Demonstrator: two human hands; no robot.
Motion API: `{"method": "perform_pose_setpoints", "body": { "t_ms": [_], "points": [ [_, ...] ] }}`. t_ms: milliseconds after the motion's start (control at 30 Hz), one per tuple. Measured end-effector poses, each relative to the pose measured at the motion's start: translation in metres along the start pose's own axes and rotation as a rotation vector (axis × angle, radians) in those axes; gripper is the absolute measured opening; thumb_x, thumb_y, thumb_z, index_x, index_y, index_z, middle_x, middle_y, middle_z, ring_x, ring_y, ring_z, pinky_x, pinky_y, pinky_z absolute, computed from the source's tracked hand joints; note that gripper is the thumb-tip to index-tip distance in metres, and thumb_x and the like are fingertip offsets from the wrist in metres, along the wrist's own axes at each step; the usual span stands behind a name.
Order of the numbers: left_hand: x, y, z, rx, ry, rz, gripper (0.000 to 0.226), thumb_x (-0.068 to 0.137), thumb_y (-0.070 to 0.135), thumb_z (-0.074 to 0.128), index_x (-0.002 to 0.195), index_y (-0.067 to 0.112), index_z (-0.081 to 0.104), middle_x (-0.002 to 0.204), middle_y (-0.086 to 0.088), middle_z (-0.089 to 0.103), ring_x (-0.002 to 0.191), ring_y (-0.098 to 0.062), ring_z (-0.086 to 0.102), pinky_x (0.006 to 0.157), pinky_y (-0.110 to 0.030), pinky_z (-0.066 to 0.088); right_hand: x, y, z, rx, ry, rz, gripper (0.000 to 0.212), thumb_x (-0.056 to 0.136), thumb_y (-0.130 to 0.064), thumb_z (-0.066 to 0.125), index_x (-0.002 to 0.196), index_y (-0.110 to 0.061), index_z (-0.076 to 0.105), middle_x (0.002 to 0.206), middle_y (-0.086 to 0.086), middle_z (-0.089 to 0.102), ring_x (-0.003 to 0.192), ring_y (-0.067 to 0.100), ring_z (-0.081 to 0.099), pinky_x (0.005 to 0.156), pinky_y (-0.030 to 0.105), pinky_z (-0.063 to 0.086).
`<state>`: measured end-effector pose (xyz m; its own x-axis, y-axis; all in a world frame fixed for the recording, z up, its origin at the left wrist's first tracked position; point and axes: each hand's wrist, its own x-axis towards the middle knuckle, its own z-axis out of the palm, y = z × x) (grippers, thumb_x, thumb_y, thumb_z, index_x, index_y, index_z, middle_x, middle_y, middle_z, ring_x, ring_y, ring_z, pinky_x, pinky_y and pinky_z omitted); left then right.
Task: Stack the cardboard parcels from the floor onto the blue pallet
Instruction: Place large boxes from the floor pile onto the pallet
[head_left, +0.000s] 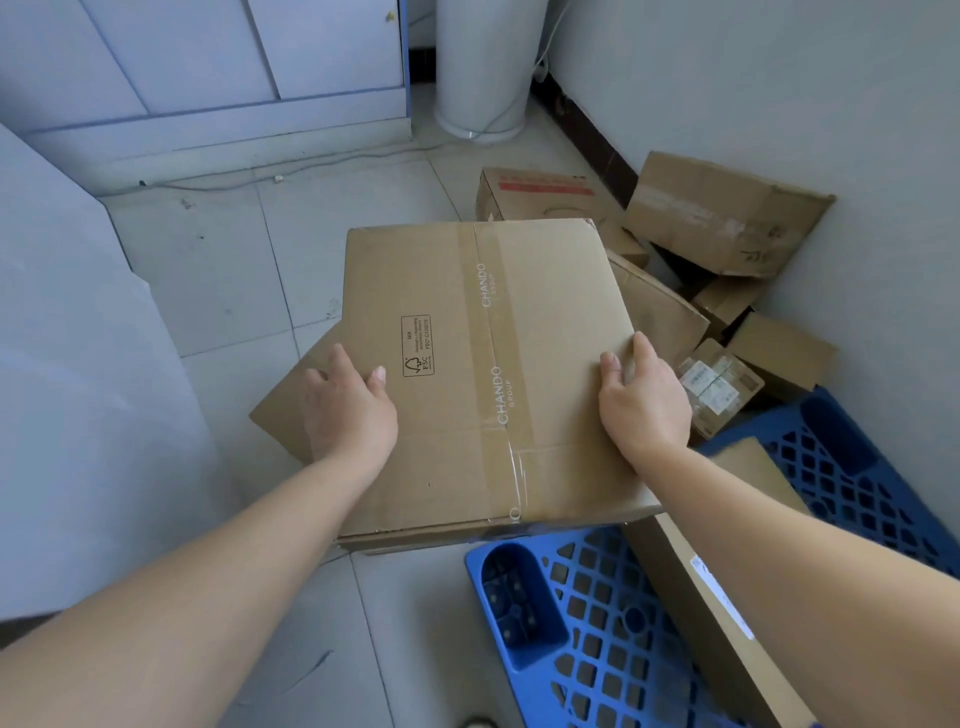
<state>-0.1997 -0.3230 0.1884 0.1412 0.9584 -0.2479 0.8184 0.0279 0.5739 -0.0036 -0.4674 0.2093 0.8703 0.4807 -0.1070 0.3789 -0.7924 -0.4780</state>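
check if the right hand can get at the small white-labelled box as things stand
Probably not yet: the right hand grips the large box. The labelled box lies close beside it, uncovered.

Blue pallet (587, 670), 5 o'clock: cut by bottom and right edges, partly hidden by large box (467, 364) and long parcel (691, 587). Long parcel: near end out of frame. Flat cardboard (291, 405), 8 o'clock: mostly beneath large box. Right hand (644, 410): fingertips hidden past box edge. Small parcel (719, 387), 3 o'clock: labels unreadable.
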Motion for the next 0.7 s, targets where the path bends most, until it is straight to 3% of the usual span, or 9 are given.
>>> {"method": "perform_pose_setpoints", "body": {
  "t_ms": [400,700],
  "points": [
    [-0.115,-0.044,0.049,-0.062,0.01,-0.091,0.055,0.099,0.034,0.039,0.149,0.016,0.022,0.14,-0.017,0.033,0.129,-0.034,0.036,0.099,-0.047,0.037,-0.064,0.099,-0.004,-0.038,-0.04,-0.006,0.052,0.098,-0.043,0.035,0.144,-0.022,0.028,0.133,0.009,0.049,0.121,0.029,0.045,0.093,0.039,0.037],
    [-0.206,-0.083,0.12,-0.063,0.021,-0.181,0.053,0.099,0.032,0.041,0.147,0.015,0.027,0.133,-0.019,0.038,0.121,-0.036,0.042,0.094,-0.044,0.039,-0.101,0.198,0.005,-0.053,-0.13,-0.022,0.053,0.098,-0.044,0.035,0.146,-0.024,0.025,0.137,0.007,0.047,0.125,0.028,0.043,0.096,0.038,0.035]
  ]
}}
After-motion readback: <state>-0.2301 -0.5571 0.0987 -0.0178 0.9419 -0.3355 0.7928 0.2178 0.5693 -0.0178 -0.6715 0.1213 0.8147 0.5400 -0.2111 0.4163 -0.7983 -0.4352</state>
